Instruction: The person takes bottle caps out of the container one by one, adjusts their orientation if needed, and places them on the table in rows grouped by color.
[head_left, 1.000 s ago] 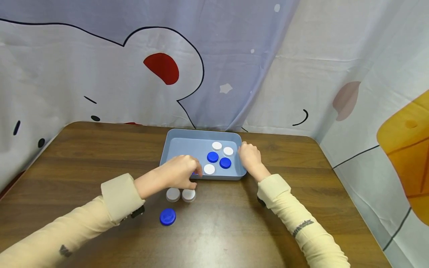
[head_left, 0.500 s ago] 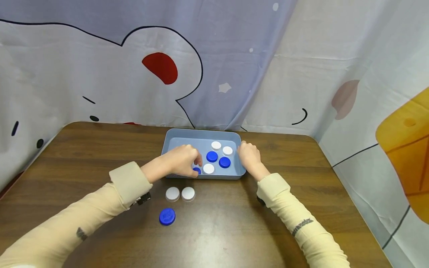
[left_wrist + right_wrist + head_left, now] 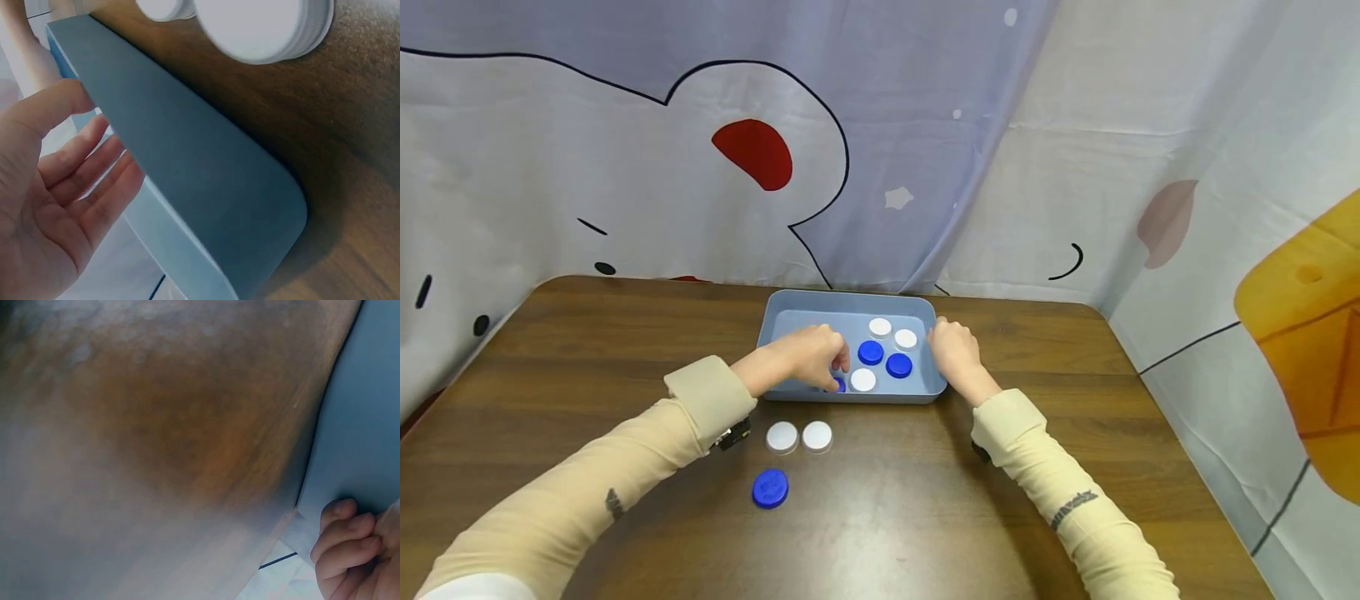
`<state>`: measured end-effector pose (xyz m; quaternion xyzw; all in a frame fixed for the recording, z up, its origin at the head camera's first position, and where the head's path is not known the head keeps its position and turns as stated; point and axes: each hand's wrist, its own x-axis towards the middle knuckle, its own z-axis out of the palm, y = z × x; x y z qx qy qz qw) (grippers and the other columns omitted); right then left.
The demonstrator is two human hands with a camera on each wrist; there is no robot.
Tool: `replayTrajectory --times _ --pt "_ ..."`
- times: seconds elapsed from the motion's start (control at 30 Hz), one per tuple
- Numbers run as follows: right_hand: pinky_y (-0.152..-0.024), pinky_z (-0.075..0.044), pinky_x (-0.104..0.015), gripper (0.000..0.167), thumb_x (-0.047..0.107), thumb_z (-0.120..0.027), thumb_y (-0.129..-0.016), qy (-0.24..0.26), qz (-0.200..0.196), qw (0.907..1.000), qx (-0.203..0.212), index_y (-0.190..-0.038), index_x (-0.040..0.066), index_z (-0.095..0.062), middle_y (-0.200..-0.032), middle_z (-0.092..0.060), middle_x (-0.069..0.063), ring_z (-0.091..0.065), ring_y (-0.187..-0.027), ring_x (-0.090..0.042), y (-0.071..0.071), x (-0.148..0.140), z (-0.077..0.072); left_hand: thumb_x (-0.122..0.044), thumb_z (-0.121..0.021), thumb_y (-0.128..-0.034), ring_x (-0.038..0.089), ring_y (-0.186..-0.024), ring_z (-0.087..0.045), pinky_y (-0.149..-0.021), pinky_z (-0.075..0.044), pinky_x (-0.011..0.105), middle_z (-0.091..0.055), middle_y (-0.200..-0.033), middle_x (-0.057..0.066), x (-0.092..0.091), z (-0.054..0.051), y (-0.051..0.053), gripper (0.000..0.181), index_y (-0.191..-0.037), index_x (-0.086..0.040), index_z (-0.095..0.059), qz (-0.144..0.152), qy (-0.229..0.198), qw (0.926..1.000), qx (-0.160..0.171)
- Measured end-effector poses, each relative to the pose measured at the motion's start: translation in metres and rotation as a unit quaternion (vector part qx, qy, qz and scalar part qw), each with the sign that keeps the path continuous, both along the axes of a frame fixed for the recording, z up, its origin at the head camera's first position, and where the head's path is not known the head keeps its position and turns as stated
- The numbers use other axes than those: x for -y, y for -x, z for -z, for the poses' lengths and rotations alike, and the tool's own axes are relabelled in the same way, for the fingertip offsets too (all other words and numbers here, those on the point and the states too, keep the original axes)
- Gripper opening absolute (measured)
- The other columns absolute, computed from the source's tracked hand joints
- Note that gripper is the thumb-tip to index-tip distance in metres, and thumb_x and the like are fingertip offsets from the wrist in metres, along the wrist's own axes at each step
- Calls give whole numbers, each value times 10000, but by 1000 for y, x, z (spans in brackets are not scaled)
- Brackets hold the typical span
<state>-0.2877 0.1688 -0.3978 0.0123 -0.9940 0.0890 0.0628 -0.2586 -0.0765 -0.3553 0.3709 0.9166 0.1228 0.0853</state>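
A brown wooden table (image 3: 940, 508) with visible grain and rounded far corners fills the lower part of the head view, a pale glare lying on its near part. Beyond it hangs a printed cloth (image 3: 917, 100) in lavender and white, lightly creased. A black outline (image 3: 847, 158) loops around a red patch (image 3: 755, 155); a pale star (image 3: 898, 197) sits nearby. Farther right are a short black curve (image 3: 1067, 264), a faded pink shape (image 3: 1167, 223) and a large orange-yellow figure (image 3: 1311, 350).
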Motion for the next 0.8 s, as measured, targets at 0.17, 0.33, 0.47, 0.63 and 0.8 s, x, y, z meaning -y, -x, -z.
replayTrajectory --times 0.17,0.33,0.47,0.63,0.8 --pt "-757 -540 -519 273 199 -506 -968 -34 -14 10000 -9 -1018 -49 -608 -997 -686 -274 -664 -921 -444 -1 2 -1 -196 -808 -675 100 -739 -627 -725 -527 266 -703 -790 7 2 4 2 208 -839 -92 -733 31 -53 9999 97" --pt "-752 -541 -520 270 194 -504 -968 -38 3 10000 -40 -1012 -50 -608 -990 -687 -275 -665 -913 -445 -1 2 -1 -195 -823 -686 100 -734 -621 -723 -528 258 -705 -795 20 1 4 3 214 -840 -77 -731 40 -47 9997 220" --pt "-758 -540 -519 268 196 -503 -969 -4 11 10000 -27 -1013 -46 -608 -998 -687 -273 -664 -922 -444 -2 3 0 -175 -825 -694 97 -723 -615 -715 -527 244 -712 -805 33 0 6 2 212 -846 -61 -731 43 -8 9995 305" --pt "-756 -539 -521 268 200 -509 -966 -5 17 10000 -40 -1009 -45 -609 -999 -687 -274 -663 -925 -446 -2 4 0 -156 -811 -698 82 -701 -603 -693 -520 226 -713 -789 32 -1 10 2 187 -837 -57 -733 100 -9 9997 230" --pt "-746 -537 -528 267 198 -511 -963 1 -31 9999 -100 -1000 -47 -609 -993 -684 -284 -662 -921 -455 -2 3 1 -137 -803 -695 76 -688 -607 -675 -521 221 -718 -777 34 0 13 2 166 -824 -57 -737 79 -72 9997 207"
